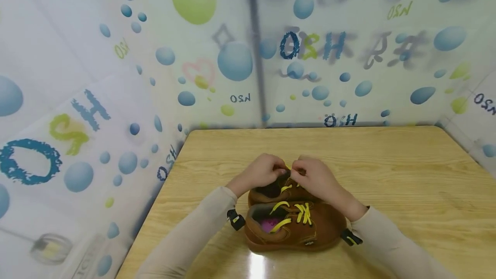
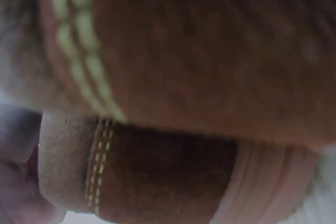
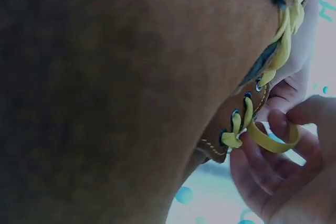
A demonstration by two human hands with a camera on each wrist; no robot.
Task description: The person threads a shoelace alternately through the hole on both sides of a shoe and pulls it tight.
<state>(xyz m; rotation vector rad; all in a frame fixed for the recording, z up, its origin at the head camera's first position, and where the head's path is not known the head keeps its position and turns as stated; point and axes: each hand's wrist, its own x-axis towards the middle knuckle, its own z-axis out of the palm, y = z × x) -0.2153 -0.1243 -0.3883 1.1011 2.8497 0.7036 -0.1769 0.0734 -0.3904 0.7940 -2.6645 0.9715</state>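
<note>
Two brown shoes with yellow laces lie side by side on the table. Over the far shoe (image 1: 303, 193), both hands meet near its lacing. My right hand (image 1: 315, 178) pinches a yellow shoelace (image 3: 265, 142), which loops between its thumb and fingers beside the eyelets. The left hand (image 1: 263, 171) has its fingers curled at the lace by the shoe's opening; its fingertips are partly hidden. In front, the near shoe (image 1: 325, 227) has crossed laces, loose lace ends and a pink patch inside. Its side fills much of the left wrist view, close to the camera.
The wooden table (image 1: 407, 175) extends to both sides and behind the shoes. Patterned curtain-like walls (image 1: 147, 98) stand along its left and back edges. Black wrist cameras (image 1: 235, 219) sit close against both ends of the near shoe.
</note>
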